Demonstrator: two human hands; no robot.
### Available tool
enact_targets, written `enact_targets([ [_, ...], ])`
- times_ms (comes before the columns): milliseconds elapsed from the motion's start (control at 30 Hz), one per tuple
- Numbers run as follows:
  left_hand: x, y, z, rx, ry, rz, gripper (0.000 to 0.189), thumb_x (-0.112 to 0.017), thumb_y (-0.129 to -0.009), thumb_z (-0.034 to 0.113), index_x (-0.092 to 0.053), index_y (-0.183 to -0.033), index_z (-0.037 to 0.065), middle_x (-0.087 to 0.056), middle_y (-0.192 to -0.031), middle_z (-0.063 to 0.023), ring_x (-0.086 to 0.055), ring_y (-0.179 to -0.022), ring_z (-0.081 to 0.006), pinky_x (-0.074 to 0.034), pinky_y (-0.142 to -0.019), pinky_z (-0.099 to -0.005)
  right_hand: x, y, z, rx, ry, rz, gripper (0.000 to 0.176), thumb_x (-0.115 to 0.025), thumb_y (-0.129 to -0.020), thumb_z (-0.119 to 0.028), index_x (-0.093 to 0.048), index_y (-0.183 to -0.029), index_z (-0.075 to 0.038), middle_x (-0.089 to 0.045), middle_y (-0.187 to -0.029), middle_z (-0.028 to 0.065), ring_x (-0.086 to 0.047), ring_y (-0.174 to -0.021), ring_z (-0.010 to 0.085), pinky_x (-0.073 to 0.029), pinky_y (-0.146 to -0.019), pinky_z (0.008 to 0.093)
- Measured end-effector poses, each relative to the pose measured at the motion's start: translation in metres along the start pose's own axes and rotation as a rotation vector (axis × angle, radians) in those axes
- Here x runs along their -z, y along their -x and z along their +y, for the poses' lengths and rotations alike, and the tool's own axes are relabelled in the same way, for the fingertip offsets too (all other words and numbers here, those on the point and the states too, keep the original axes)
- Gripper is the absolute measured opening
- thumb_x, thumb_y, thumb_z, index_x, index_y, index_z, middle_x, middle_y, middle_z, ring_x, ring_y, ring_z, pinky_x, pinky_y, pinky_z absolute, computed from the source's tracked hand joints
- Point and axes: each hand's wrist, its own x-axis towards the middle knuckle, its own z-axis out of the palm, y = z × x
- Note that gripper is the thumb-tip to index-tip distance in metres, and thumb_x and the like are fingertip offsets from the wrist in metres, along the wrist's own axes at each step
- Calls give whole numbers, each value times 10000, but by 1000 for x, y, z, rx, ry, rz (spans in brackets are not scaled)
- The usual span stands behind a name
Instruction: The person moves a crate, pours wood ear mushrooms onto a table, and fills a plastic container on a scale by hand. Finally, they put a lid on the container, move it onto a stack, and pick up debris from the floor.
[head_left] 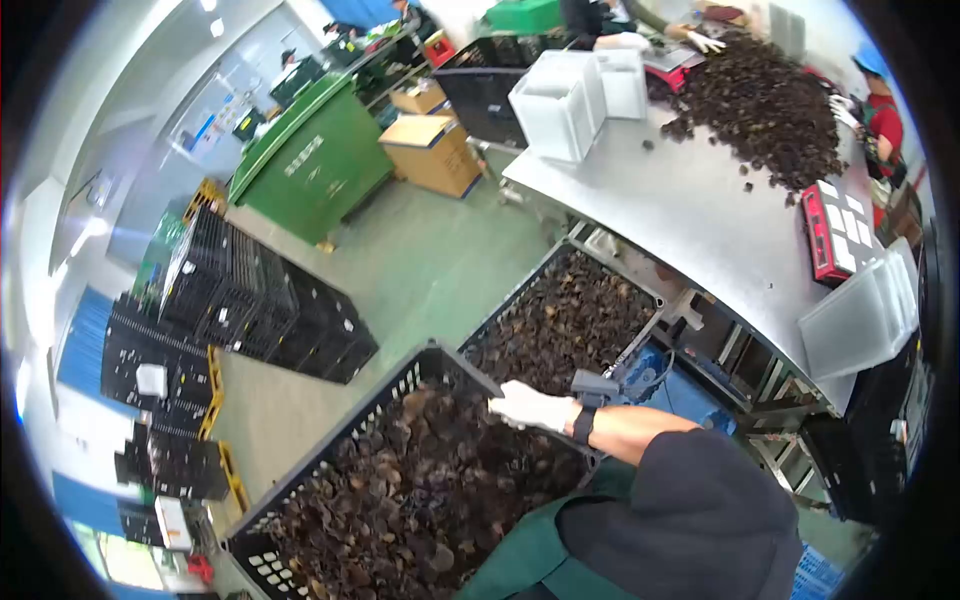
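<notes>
My right hand (535,406), in a white glove with a dark band at the wrist, is closed over the rim of a black plastic crate (432,356). The near crate has slotted sides and is filled with dark brown, flat, mushroom-like pieces (410,480). Just beyond my hand, a second crate (510,300) holds more of the same pieces. Beside my wrist is a grey box-shaped device (595,383). My left hand does not show; my green apron and dark sleeve cover the lower right.
A steel table (690,210) carries a dark heap (770,110), white bins (560,105) and a red scale (832,235). Co-workers in gloves stand around it. Stacked black crates (270,300), a green dumpster (310,160) and cardboard boxes (435,155) stand on the floor.
</notes>
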Motion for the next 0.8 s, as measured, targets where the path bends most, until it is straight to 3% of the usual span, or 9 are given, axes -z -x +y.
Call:
enact_targets([
  [100, 6, 31, -21, -14, 138, 92, 316, -593, -973, 321, -594, -731, 118, -507, -641, 32, -457, -557, -141, -388, -517, -339, 18, 27, -39, 112, -7, -59, 180, -595, -875, -214, -537, -795, -64, -493, -542, -19, -486, -429, 119, -386, -386, 291],
  [200, 22, 38, -59, -136, 212, -107, 403, -570, -990, 328, -402, -650, 193, -306, -578, 72, -305, -509, -93, -305, -482, -291, 40, 65, -77, 199, 176, -22, 233, -586, -876, -226, -536, -728, -52, -517, -570, 2, -486, -456, 132, -394, -441, 319],
  [267, 18, 28, -66, -200, 203, -70, 412, -590, -981, 335, -403, -642, 193, -305, -577, 77, -300, -508, -86, -291, -479, -276, 58, 81, -83, 279, 221, 18, 214, -591, -878, -228, -537, -777, -47, -526, -591, 14, -512, -516, 130, -418, -492, 321],
  [467, -45, 38, -52, -297, 253, -220, 415, -622, -966, 311, -419, -618, 217, -285, -552, 94, -257, -469, -67, -197, -452, -259, 137, 154, -81, 403, 197, 202, 244, -600, -872, -258, -579, -772, -37, -558, -623, 21, -529, -548, 133, -427, -515, 316],
  [500, -53, 33, -48, -283, 261, -332, 345, -618, -967, 253, -530, -653, 139, -418, -577, 41, -386, -510, -114, -318, -484, -278, 156, 171, -81, 405, 188, 241, 247, -601, -874, -260, -581, -771, -36, -558, -623, 19, -525, -546, 131, -426, -512, 316],
  [567, -68, -32, -61, -330, 278, -472, 252, -544, -984, 260, -488, -768, 144, -385, -556, 50, -353, -434, -87, -314, -430, -272, 185, 209, -87, 405, 169, 312, 254, -601, -877, -262, -584, -769, -33, -558, -621, 16, -518, -543, 128, -423, -506, 316],
  [633, -143, 4, -52, -372, 237, -544, 285, -529, -1002, 267, -426, -757, 162, -311, -567, 68, -295, -445, -77, -279, -436, -256, 251, 236, -78, 399, 161, 441, 273, -627, -888, -279, -602, -763, -37, -552, -618, 0, -482, -510, 110, -398, -474, 297],
  [667, -87, -61, -39, -358, 237, -663, 304, -520, -1008, 275, -417, -743, 167, -313, -569, 66, -296, -453, -83, -283, -447, -264, 164, 259, -97, 414, 169, 523, 287, -633, -891, -293, -604, -764, -37, -544, -600, 0, -482, -505, 111, -393, -469, 300],
  [800, -132, -77, 14, -371, 213, -877, 237, -534, -1001, 239, -445, -800, 152, -353, -597, 67, -313, -470, -71, -291, -453, -254, 166, 303, -115, 448, 357, 728, 333, -641, -897, -322, -613, -717, -42, -525, -541, 7, -475, -485, 125, -385, -467, 331],
])
